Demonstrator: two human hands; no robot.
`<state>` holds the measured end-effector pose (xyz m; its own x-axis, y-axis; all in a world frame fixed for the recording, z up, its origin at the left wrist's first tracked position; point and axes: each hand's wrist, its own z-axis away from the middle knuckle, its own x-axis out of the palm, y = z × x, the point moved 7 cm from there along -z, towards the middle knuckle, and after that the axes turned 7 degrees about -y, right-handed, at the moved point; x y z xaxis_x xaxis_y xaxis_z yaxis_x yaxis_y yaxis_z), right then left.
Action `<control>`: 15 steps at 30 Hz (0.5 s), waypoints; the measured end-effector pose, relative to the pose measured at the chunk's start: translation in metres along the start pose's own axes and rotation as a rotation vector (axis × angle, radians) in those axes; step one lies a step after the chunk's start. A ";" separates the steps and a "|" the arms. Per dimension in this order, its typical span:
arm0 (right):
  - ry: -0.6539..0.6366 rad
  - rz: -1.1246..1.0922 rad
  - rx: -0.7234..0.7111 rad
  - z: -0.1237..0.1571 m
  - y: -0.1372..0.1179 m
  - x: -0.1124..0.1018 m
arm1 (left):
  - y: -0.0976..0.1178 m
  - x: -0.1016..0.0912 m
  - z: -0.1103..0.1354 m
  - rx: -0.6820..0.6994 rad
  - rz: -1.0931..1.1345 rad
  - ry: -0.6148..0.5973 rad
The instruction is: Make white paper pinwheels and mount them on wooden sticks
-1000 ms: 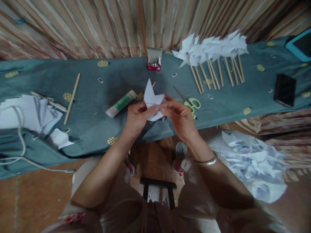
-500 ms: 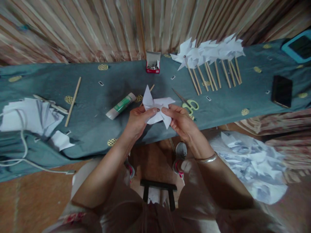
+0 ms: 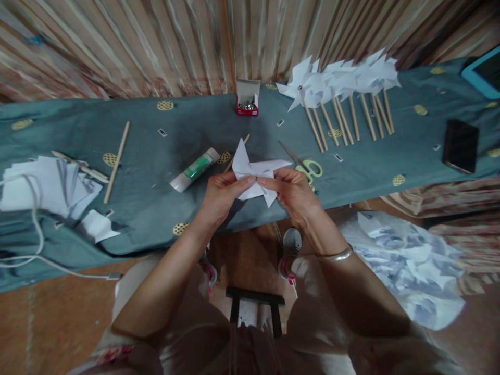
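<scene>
I hold a white folded paper pinwheel (image 3: 255,174) over the near edge of the table with the teal cloth (image 3: 156,156). My left hand (image 3: 221,195) pinches its centre from the left. My right hand (image 3: 292,192) pinches the same centre from the right, thumb tips almost touching. A wooden stick (image 3: 238,148) pokes out behind the paper. A green-and-white glue tube (image 3: 195,168) lies just left of my hands. Green-handled scissors (image 3: 307,164) lie just right of them.
A row of several finished paper pinwheels on sticks (image 3: 339,83) lies at the back right. A small red box of pins (image 3: 247,101) stands open at the back centre. Loose sticks (image 3: 116,161), paper squares (image 3: 42,185) and a white cable (image 3: 35,245) lie left; a phone (image 3: 461,146) right; paper scraps (image 3: 406,260) on the floor.
The paper has opened from a folded point into a spread pinwheel shape, with a blade now reaching right. Both hands stay pinched at its centre.
</scene>
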<state>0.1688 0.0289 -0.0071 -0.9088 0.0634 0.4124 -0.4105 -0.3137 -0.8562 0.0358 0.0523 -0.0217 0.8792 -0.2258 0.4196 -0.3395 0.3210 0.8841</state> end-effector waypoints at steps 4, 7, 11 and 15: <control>0.001 0.017 -0.007 -0.001 0.003 -0.003 | 0.000 -0.002 -0.001 0.025 -0.026 0.007; -0.002 0.004 -0.021 -0.002 0.004 -0.004 | 0.001 -0.002 -0.002 0.031 -0.024 0.006; 0.022 -0.001 -0.034 -0.003 0.003 -0.006 | 0.002 0.001 -0.002 0.035 -0.004 -0.001; 0.015 0.010 -0.032 -0.003 0.003 -0.006 | 0.003 0.002 -0.003 0.047 -0.007 0.003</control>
<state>0.1729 0.0303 -0.0135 -0.9138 0.0742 0.3992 -0.4031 -0.2836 -0.8701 0.0370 0.0556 -0.0188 0.8823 -0.2255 0.4131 -0.3490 0.2754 0.8957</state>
